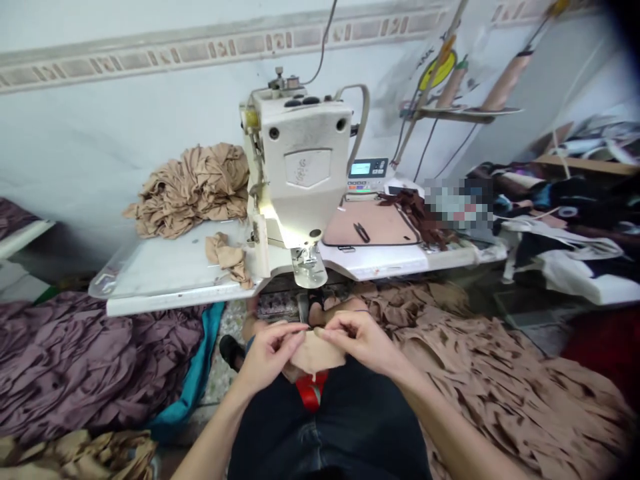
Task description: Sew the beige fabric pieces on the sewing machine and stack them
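Above my lap, a small piece of beige fabric [318, 353] is stretched between my two hands. My left hand [274, 352] pinches its left upper edge between thumb and fingers. At the right upper edge, my right hand [356, 335] grips the same piece in a pinch. A red object [311, 392] shows below the fabric, on my dark trousers. In front of my hands stands a white sewing machine [305, 153], its lamp lit. Its needle area and metal plate [309, 272] lie just beyond the fabric, apart from it.
Left of the machine, a beige fabric heap [195, 187] and a small scrap [229, 259] lie on the tabletop [165, 267]. Thread snips [361, 232] rest on a pink mat [385, 223]. Purple cloth [90, 360] is piled at left, brown cloth [500, 380] at right. Thread cones [507, 81] stand upper right.
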Tool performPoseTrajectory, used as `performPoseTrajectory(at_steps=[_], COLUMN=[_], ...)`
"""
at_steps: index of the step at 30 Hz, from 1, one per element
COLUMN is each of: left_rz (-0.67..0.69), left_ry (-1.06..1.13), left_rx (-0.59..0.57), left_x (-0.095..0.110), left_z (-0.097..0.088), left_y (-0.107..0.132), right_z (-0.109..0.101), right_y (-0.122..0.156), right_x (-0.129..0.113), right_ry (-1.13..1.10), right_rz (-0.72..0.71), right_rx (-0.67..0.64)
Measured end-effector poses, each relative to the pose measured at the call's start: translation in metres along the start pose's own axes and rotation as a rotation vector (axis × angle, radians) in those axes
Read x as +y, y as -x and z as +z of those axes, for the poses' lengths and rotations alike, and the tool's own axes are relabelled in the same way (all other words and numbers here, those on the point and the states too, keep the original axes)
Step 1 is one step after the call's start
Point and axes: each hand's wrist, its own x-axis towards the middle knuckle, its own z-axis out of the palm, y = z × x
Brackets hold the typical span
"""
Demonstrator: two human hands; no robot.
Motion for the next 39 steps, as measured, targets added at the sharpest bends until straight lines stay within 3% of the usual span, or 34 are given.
performPoseTrajectory(at_steps=[4,10,14,20,28,39], left_rz=[0.209,0.220,0.119,-0.008,0.013,0.051], left_ry=[-0.201,-0.145,0.024,0.113,0.207,0.377], left_rx=[0.032,0.099,0.115,0.262,0.360,0.337], left_x=[0.010,0.031,0.040,0.042,0.046,0.046], left_z=[-0.006,-0.011,-0.015,-0.014,-0.010,-0.003], left_y=[-0.012,-0.032,-0.055,-0.079,-0.097,-0.118], right_z=[-0.002,-0.005,-0.011,-0.018,-0.023,-0.025], right_y=[0.000,-0.013,-0.035,-0.060,-0.076,-0.089], right_x=[-0.024,-0.044,-0.045,-0.035,-0.025,-0.014], right_ry=[0.204,0.287,0.199,-0.088,-0.114,-0.135], right_rz=[-0.209,-0.342,-0.285,-0.092,-0.149,-0.163], right_rx=[0.173,0.334,0.407,0.387,0.469,0.512])
